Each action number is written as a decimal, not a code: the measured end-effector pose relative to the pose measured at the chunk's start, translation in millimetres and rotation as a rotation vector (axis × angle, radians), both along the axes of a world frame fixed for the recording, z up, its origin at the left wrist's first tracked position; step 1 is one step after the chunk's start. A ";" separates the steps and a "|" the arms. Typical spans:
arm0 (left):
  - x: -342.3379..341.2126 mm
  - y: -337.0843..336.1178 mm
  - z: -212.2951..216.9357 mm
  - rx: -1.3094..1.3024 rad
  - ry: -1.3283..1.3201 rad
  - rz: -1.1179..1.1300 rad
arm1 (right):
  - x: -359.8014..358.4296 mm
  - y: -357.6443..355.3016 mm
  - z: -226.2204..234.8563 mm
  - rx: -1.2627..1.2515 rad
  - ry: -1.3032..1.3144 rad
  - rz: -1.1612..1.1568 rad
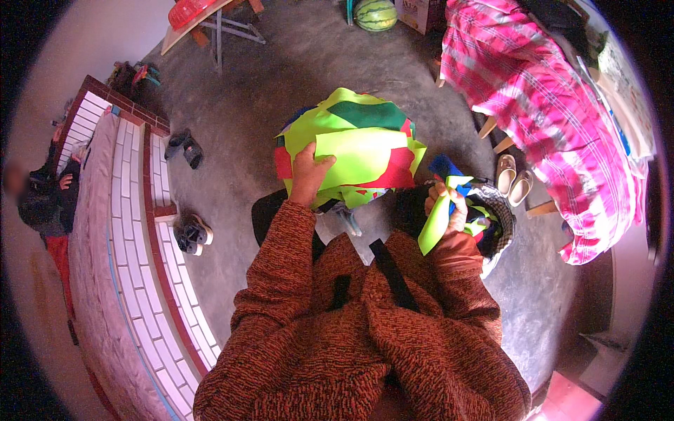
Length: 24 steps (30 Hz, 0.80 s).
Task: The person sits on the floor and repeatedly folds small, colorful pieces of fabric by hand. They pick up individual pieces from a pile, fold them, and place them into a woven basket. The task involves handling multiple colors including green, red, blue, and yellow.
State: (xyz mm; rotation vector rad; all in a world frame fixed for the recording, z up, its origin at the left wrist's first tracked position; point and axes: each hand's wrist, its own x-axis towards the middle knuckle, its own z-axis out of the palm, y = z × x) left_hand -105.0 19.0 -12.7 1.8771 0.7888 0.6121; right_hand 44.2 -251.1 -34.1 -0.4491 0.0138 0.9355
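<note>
In front of my knees is a rounded heap of cloth pieces (365, 112), mostly bright yellow-green, with dark green, red and blue among them. My left hand (309, 174) grips the left edge of a yellow-green cloth piece (361, 151) on top, thumb over it; its other fingers are partly hidden. Off to the right, my right hand (453, 210) is closed round a bunch of cloth scraps (435, 224), yellow-green with some blue. Beneath that hand stands a checked-rim basket (504, 203) with more coloured scraps inside. What supports the heap is hidden.
A pink plaid cloth (519, 105) covers furniture on the right, with pale shoes (512, 181) beside its legs. Dark slippers (184, 149) and sneakers (193, 234) lie left, by a white-tiled brick platform (133, 210) where a person sits. A watermelon (375, 15) lies far ahead.
</note>
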 end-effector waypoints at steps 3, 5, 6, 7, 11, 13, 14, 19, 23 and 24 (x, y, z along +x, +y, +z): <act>0.2 5.8 -16.1 0.077 -0.023 0.077 | -6.6 3.3 8.4 0.015 0.028 -0.042; 0.1 4.7 -18.2 0.078 -0.058 0.093 | -11.0 3.3 11.2 0.029 0.004 -0.066; -1.4 0.2 -11.2 0.038 -0.068 0.077 | -7.1 0.1 5.2 0.051 -0.060 0.022; -3.6 -3.4 -3.0 -0.002 -0.077 0.060 | -6.4 0.4 -0.9 0.036 -0.097 0.044; -15.0 -1.8 -0.9 0.422 0.056 0.160 | -9.2 7.3 4.1 0.041 -0.118 0.166; -14.4 -7.4 6.2 0.807 0.044 0.264 | -9.8 6.0 5.6 0.111 -0.111 0.189; -13.4 -14.2 16.6 0.802 -0.004 0.244 | -9.1 5.8 3.8 0.130 -0.109 0.200; 7.5 -74.7 48.4 0.303 -0.225 -0.056 | -11.7 3.1 -1.7 0.088 -0.131 0.250; 23.4 -121.2 55.4 0.272 -0.373 -0.268 | -13.1 1.9 0.7 0.011 -0.135 0.357; 25.1 -129.1 56.4 0.255 -0.402 -0.304 | -18.7 2.5 10.3 -0.025 -0.136 0.349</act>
